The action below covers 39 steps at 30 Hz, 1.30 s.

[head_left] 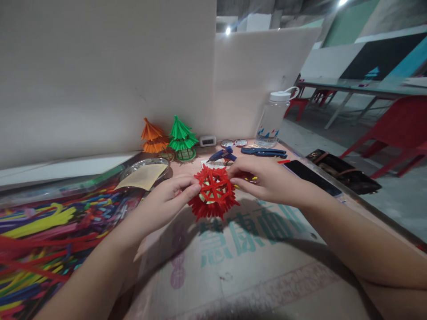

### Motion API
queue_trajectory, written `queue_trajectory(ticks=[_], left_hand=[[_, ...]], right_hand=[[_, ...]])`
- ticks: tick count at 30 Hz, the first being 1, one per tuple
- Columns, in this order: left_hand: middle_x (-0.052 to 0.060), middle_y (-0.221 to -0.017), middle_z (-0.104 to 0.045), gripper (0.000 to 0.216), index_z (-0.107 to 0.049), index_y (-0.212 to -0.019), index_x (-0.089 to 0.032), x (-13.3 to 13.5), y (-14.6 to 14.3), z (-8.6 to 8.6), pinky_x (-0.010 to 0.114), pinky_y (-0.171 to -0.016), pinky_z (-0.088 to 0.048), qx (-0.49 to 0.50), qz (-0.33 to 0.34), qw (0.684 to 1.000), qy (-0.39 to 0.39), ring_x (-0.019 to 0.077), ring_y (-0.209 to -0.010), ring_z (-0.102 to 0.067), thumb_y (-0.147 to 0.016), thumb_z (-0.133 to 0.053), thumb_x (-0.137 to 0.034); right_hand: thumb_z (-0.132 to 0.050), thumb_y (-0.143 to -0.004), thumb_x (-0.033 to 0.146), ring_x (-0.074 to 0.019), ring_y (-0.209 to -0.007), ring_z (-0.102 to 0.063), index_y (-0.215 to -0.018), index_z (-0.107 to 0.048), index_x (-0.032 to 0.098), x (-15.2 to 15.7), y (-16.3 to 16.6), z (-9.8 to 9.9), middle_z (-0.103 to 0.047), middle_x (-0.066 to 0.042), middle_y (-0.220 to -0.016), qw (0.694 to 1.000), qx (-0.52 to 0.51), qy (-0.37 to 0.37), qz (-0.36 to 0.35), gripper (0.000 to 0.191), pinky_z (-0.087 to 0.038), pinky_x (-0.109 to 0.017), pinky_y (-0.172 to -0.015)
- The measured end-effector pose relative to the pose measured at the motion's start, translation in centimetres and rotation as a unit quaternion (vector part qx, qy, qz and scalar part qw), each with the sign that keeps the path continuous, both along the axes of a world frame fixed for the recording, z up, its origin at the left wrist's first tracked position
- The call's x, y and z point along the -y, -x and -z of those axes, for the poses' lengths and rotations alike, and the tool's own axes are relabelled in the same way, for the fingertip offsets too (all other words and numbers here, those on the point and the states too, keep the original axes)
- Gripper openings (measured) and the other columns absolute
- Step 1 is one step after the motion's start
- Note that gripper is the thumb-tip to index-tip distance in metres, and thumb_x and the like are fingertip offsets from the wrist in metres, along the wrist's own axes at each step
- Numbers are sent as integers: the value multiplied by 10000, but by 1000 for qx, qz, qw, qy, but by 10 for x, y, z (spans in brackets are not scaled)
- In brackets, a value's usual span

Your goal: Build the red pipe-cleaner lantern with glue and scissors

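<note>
While pinching it from opposite sides, the left hand [167,202] and right hand [263,180] are holding a red spiky lattice ball [213,193] just above the tabletop [196,168]. This is probably so its bristling points are not pressing flat against anything. The left hand is curling closed, thumb and fingertips pressing on the ball's left flank. The right hand is closing its fingertips on the upper right edge, with something small and yellow peeking out beneath them. Holding it by the rim seems to be leaving the open lattice face turned up toward the person's view.

A printed cardboard sheet [240,249] is lying directly below, seemingly protecting the surface. A sprawling heap of coloured pipe cleaners [40,231] is sitting beside the left arm, within easy reach. A glass bowl [145,174] holding a yellowish sheet is resting just beyond it.

A blue glue gun [222,154] and blue-handled pliers [263,152] are lying behind the ball, near the right hand. A black phone [312,175] is lying to their right. An orange folded tree [153,135] and a green folded tree [182,135] are standing upright at the back against white partition boards [100,75], apparently set out of the way. A clear water bottle [271,118] is standing at the far right corner.
</note>
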State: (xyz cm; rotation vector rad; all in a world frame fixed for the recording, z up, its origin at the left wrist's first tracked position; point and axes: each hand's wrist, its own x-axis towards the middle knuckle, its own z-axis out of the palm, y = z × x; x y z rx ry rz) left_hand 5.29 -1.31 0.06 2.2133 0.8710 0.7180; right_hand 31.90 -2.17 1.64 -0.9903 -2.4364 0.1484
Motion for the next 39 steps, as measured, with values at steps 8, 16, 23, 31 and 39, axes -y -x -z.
queue_trajectory(ticks=[8,16,23,31,39], left_hand=[[-17,-819,-647,298,-658,-840,-206,-1,0,1,246,-723,-441,-2,-3,1000,-3,143,-782,-589,-1006,-464,-360],[-10,-843,-668,287,-663,-862,-206,-1,0,0,246,-723,-440,-1,-5,1000,-6,152,-798,-586,-1000,-473,-371],[8,-842,-656,331,-660,-852,-196,-1,-1,5,258,-719,-436,21,-31,999,15,167,-799,-571,-995,-469,-425],[17,-803,-624,429,-644,-804,-177,-19,1,20,248,-662,-440,100,-117,984,86,157,-735,-536,-938,-510,-562],[63,-908,-727,491,-728,-864,-174,-31,9,24,316,-769,-516,97,-146,980,89,212,-835,-630,-882,-556,-633]], right_hand=[[-560,-921,204,-171,-801,-590,-957,-690,154,0,4,1,-697,-43,-895,1000,3,2,4,143,-402,-292,-710],[-568,-883,149,-143,-733,-554,-922,-675,150,0,6,0,-675,-22,-833,1000,3,10,-3,114,-381,-266,-668],[-565,-851,134,-131,-688,-543,-864,-628,161,3,11,2,-649,-16,-781,998,-43,-15,43,70,-365,-250,-630],[-557,-822,132,-109,-629,-498,-831,-549,193,6,4,1,-600,9,-754,989,-112,-77,56,63,-361,-241,-609],[-542,-840,146,-116,-637,-506,-842,-559,192,13,2,-6,-607,0,-763,991,-92,-89,49,49,-362,-251,-620]])
